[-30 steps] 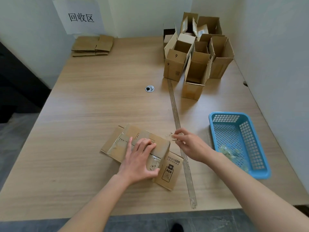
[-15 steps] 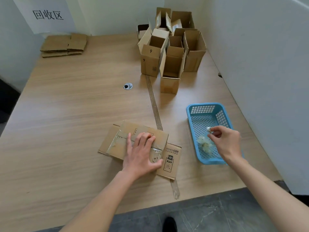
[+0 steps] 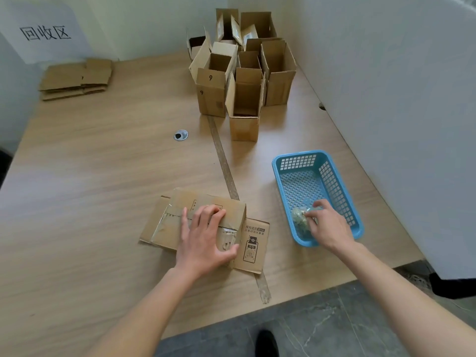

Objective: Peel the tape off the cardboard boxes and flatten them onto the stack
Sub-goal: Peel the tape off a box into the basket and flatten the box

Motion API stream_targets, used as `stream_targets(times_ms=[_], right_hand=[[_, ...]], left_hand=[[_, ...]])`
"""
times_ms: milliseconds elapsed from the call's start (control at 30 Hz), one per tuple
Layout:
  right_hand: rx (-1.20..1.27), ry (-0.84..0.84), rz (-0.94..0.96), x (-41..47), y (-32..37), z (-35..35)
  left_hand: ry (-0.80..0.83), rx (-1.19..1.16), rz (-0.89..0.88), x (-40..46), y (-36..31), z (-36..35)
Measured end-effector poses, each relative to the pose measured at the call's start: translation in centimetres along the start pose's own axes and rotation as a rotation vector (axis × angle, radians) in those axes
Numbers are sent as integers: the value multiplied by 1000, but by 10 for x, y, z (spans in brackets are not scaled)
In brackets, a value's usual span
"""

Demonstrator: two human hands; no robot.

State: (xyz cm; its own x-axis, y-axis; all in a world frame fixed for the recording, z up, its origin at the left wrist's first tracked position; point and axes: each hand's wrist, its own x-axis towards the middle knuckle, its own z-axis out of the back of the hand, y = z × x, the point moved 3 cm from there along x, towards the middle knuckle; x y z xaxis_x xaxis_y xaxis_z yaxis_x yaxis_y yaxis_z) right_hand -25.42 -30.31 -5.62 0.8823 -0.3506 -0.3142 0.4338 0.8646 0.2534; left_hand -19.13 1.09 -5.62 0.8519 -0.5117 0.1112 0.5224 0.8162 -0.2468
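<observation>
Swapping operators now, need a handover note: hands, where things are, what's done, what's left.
Left hand presses flat on the flattened box near the table's front edge; some tape still shows on it.
Right hand is in the blue basket, fingers at the tape wad.
Done: a few flat boxes on the stack, far left.
Left: finish this box, move it to the stack, then do the upright boxes.

A flattened cardboard box (image 3: 206, 222) lies on the table (image 3: 90, 189) near its front edge, under the left hand (image 3: 206, 240). To its right sits a basket (image 3: 283, 191) with a wad of tape (image 3: 300, 219) inside, the right hand (image 3: 329, 228) on the wad. Behind stand open boxes (image 3: 242, 76); far left, the flattened stack (image 3: 77, 78).
</observation>
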Motion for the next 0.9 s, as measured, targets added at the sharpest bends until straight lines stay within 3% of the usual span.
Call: stream_targets(times_ms=[300, 433, 533, 633, 733, 833, 900], right_hand=[[71, 84, 1, -2, 11, 14], [-107, 84, -13, 1, 13, 22], [-181, -21, -26, 3, 18, 26], [-128, -144, 166, -1, 34, 26], [37, -54, 422, -17, 67, 10], [183, 31, 461, -35, 100, -20], [269, 0, 437, -43, 114, -37]], left_hand=[[3, 0, -2, 0, 2, 0], [8, -8, 3, 0, 2, 1], [9, -9, 4, 0, 2, 0], [8, -15, 3, -1, 2, 0], [26, -27, -5, 0, 2, 2], [108, -22, -32, -1, 5, 3], [176, -2, -65, -2, 7, 3]])
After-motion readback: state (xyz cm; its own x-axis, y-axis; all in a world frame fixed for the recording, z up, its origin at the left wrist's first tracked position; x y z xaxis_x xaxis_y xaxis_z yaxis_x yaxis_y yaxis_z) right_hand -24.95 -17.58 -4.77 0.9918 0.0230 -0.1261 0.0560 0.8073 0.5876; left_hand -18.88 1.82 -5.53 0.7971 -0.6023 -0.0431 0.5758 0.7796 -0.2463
